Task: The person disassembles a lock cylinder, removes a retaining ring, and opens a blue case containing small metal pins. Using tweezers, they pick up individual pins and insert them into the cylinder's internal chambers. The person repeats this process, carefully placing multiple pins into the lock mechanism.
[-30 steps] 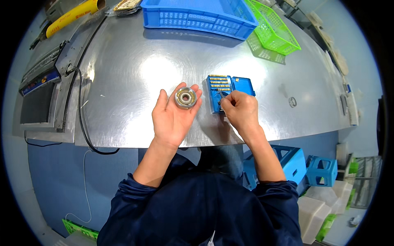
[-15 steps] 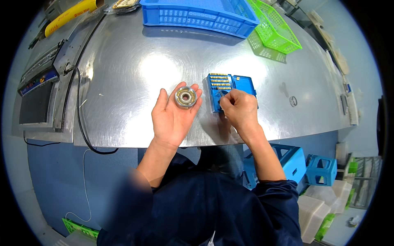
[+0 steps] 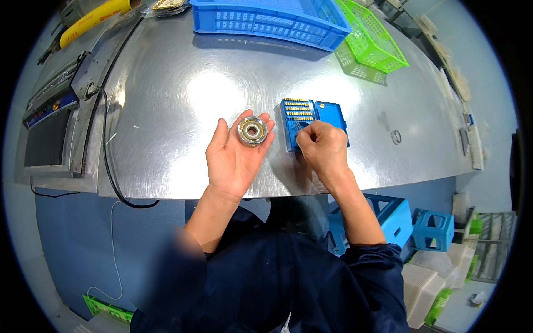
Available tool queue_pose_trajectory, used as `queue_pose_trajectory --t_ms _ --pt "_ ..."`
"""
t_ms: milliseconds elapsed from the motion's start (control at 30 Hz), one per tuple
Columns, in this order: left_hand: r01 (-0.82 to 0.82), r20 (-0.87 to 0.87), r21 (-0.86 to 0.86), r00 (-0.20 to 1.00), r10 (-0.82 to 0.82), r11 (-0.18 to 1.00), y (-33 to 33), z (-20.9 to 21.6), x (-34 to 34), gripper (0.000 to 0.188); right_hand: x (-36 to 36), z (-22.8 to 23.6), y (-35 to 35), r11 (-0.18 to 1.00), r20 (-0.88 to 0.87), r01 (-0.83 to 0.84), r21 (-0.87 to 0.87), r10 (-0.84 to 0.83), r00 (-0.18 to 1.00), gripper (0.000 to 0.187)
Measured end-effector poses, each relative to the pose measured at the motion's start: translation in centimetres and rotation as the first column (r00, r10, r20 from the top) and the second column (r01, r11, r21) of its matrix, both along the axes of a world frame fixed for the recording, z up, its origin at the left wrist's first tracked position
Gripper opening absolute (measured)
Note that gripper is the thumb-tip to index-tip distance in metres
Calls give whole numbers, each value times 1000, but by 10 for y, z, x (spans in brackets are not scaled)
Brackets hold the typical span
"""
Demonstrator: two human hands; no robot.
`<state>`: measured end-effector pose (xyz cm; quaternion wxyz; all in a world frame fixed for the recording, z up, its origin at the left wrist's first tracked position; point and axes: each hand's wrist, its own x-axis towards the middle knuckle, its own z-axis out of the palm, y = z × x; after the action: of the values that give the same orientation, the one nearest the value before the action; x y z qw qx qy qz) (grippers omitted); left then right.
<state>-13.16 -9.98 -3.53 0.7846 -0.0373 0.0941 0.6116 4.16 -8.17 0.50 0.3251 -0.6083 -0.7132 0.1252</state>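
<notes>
My left hand [image 3: 237, 158] lies palm up over the metal table, its fingers supporting a round metal bearing [image 3: 252, 131] with a hole in its middle. To the right of it my right hand [image 3: 323, 147] is closed in a pinch on slim tweezers [image 3: 298, 125], mostly hidden by the fingers. Their tips reach into an open blue case [image 3: 292, 143]. Rows of small gold-coloured pieces [image 3: 297, 109] fill the far part of the case. A single gold piece [image 3: 322, 105] sits on its open lid [image 3: 331, 115].
A metal ring [image 3: 396, 137] lies on the steel table [image 3: 166, 111] at the right. Blue [image 3: 266, 25] and green [image 3: 377, 47] baskets stand at the back. A machine with a black cable [image 3: 106, 144] is at the left. Blue stools [image 3: 397, 222] stand below the front edge.
Almost nothing differs. My right hand has shifted very slightly at the blue case, and the bearing stays on my left fingers.
</notes>
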Motion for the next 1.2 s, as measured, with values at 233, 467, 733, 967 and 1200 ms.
queue_pose_trajectory --t_ms 233,467,733,967,1200 --pt "10 -13 2 1000 -10 1000 0 0 0 55 1 8 -6 999 -53 24 -47 -26 998 15" --pt "20 -9 22 1000 -19 1000 -1 0 -1 55 104 14 18 912 296 306 273 -383 875 15" --pt "28 -19 -1 999 -28 1000 0 2 0 53 145 -13 12 909 493 393 139 -408 768 21" --pt "31 -29 3 999 -31 1000 0 3 0 54 81 3 43 998 93 -43 49 38 995 12" --pt "28 3 5 1000 -28 1000 0 3 0 53 73 -16 58 996 184 -72 47 62 981 14"
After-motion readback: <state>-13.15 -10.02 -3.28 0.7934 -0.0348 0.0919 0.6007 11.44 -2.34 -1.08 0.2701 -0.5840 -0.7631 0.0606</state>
